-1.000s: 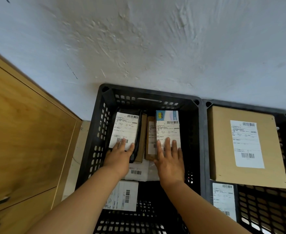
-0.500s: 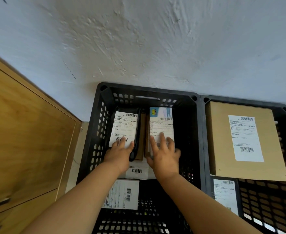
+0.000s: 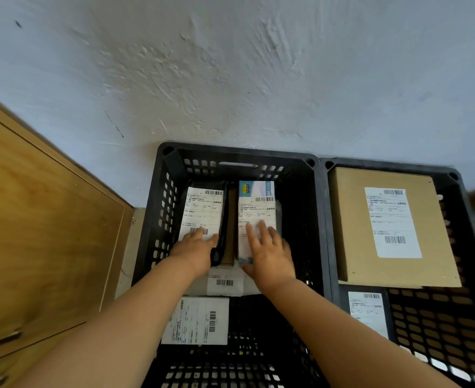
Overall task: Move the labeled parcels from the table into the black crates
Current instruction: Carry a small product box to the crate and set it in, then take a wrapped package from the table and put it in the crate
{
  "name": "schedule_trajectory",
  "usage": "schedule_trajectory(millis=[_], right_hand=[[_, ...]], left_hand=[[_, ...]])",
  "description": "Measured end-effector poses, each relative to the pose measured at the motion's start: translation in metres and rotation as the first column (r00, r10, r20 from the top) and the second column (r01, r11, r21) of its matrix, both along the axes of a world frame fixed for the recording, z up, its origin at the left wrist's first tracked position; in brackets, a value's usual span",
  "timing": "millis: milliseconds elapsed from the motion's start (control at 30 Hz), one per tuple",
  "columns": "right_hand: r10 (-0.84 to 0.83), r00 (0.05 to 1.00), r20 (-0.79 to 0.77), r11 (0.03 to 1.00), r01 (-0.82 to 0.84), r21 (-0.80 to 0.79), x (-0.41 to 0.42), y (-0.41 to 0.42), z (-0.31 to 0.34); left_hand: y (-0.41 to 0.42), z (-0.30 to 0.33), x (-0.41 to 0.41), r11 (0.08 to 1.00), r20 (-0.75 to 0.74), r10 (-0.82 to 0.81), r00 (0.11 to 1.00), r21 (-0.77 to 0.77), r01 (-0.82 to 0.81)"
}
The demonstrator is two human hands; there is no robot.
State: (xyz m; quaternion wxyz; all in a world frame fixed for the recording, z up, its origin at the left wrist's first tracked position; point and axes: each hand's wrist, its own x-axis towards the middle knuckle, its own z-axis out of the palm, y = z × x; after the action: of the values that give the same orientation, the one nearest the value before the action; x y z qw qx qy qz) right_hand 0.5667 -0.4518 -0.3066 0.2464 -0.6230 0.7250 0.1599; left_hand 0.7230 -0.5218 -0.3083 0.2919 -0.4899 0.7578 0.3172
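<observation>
Both hands are reaching into the left black crate (image 3: pixel 158 219). The left hand (image 3: pixel 195 247) is lying flat, fingers released, on a black labeled parcel (image 3: pixel 202 211); the right hand (image 3: pixel 270 252) is resting with fingers spread on a blue-topped labeled parcel (image 3: pixel 256 203) just beside it.

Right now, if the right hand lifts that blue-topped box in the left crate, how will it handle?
The blue-topped box looks stiff: its edges are straight. It is probably light, being slim. Its glossy label may slip under the right hand.
</observation>
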Motion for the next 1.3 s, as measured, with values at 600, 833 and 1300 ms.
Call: schedule_trajectory(millis=[600,833,1300], right_hand=[[-0.126,0.988,0.091,0.935,0.149,-0.323,-0.061,0.031,0.238],[-0.250,0.962,0.115,0.865,0.275,-0.419,-0.114,0.092,0.337],[-0.538,0.836,0.103,0.676,0.502,-0.540,-0.300,0.364,0.466]], left_hand=[[0.017,0.228,-0.041,0.904,-0.508,0.077,0.858,-0.327,-0.275],[0.071,0.322,-0.111,0.926,-0.651,0.029,0.758,-0.268,-0.266],[0.296,0.440,-0.316,0.953,-0.795,-0.118,0.595,-0.259,-0.158]])
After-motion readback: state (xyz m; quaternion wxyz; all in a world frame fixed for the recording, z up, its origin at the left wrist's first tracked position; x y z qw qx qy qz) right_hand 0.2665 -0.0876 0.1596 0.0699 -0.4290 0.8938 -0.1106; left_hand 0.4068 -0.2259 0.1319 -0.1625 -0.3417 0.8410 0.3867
